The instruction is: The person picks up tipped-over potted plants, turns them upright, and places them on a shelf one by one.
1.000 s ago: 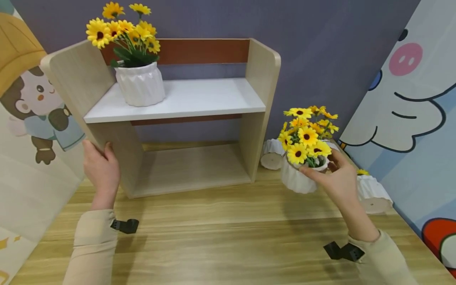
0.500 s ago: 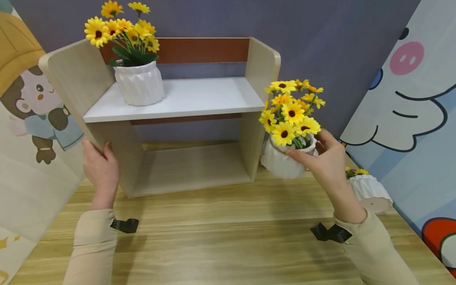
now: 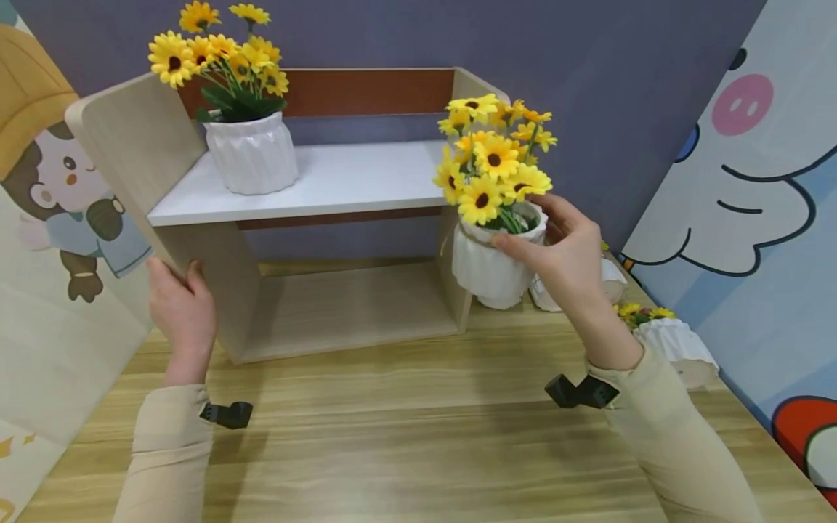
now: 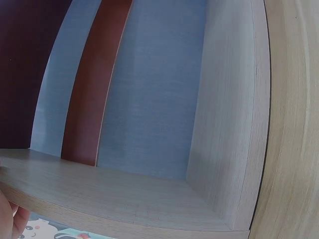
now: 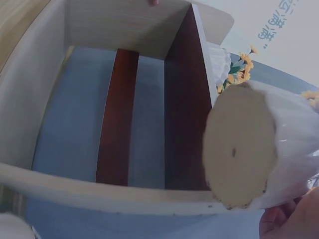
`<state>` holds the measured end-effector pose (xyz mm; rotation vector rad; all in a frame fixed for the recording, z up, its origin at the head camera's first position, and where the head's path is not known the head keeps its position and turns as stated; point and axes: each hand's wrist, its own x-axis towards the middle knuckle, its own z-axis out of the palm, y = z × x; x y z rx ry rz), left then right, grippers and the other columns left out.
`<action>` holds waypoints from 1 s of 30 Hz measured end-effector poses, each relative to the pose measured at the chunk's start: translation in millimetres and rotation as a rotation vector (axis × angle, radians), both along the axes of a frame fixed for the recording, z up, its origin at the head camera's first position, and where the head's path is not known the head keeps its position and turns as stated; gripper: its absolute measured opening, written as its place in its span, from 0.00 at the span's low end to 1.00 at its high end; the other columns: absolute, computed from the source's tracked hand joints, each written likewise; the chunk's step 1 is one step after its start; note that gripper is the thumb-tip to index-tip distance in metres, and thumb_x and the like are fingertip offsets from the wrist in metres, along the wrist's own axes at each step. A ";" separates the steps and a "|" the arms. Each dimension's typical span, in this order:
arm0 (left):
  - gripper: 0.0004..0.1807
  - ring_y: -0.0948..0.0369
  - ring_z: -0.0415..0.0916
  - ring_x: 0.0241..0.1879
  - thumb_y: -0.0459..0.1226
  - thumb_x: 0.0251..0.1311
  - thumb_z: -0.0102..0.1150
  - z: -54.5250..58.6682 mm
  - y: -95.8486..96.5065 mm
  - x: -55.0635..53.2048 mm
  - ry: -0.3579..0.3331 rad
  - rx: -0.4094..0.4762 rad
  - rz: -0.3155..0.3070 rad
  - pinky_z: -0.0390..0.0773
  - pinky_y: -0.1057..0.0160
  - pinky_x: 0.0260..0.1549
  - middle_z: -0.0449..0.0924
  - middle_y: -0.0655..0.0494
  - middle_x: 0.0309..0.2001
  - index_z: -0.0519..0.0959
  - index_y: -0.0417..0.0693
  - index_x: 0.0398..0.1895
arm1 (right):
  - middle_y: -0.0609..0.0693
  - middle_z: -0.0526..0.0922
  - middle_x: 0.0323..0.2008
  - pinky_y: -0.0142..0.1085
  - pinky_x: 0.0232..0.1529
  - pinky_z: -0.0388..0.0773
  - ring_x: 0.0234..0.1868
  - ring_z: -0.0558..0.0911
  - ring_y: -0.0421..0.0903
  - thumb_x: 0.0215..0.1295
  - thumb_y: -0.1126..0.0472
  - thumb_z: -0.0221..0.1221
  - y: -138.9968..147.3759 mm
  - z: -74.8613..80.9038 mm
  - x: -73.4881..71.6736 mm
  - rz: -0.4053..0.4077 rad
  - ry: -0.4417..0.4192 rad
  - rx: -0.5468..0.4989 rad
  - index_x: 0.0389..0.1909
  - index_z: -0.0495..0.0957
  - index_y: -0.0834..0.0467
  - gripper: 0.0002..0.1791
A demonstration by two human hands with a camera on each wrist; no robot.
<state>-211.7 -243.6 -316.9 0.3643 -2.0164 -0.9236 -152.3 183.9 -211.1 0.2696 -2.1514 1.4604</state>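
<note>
While my left grip pinches the left side panel, thumb on its inner face and fingers round the outside, my right grip pinches the rim of a white flower pot. I take the left hold to be a brace, so that the shelf unit stands firm on the table. The pot hangs in the air, upright or nearly so, in front of the right side panel; whether it touches that panel I cannot tell. My thumb lies at the near side of the rim and my fingers reach to its far side, below the yellow flowers, which probably spares the petals and leaves the underside bare, as the right wrist view shows. A matching pot stands toward the left end of the upper board, resting on its flat base. On the table to my right, a fallen pot lies on its side, base turned toward me, flowers pointing away; farther back, more white pottery is partly hidden behind my arm.
</note>
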 end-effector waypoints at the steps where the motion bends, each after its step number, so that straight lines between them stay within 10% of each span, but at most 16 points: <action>1: 0.22 0.39 0.71 0.49 0.47 0.65 0.42 0.2 -0.1 0.0 -0.001 0.003 -0.002 0.67 0.43 0.45 0.72 0.35 0.47 0.64 0.37 0.50 | 0.52 0.76 0.50 0.26 0.33 0.69 0.39 0.74 0.38 0.46 0.59 0.67 -1.9 1.8 -1.7 0.014 0.007 -0.015 0.53 0.74 0.58 0.29; 14: 0.21 0.39 0.70 0.48 0.46 0.64 0.43 -0.1 -0.4 1.7 0.016 0.000 0.000 0.65 0.43 0.44 0.72 0.34 0.47 0.64 0.37 0.49 | 0.52 0.76 0.52 0.30 0.30 0.66 0.38 0.72 0.40 0.46 0.59 0.67 -37.1 22.9 -22.0 0.147 0.078 -0.124 0.54 0.75 0.56 0.29; 30: 0.21 0.38 0.71 0.46 0.46 0.64 0.43 -2.3 0.7 1.6 0.031 -0.015 0.002 0.66 0.42 0.42 0.72 0.33 0.45 0.64 0.36 0.48 | 0.51 0.79 0.41 0.32 0.32 0.74 0.36 0.76 0.41 0.44 0.53 0.68 -73.9 48.8 -44.4 0.096 0.092 -0.100 0.51 0.77 0.54 0.29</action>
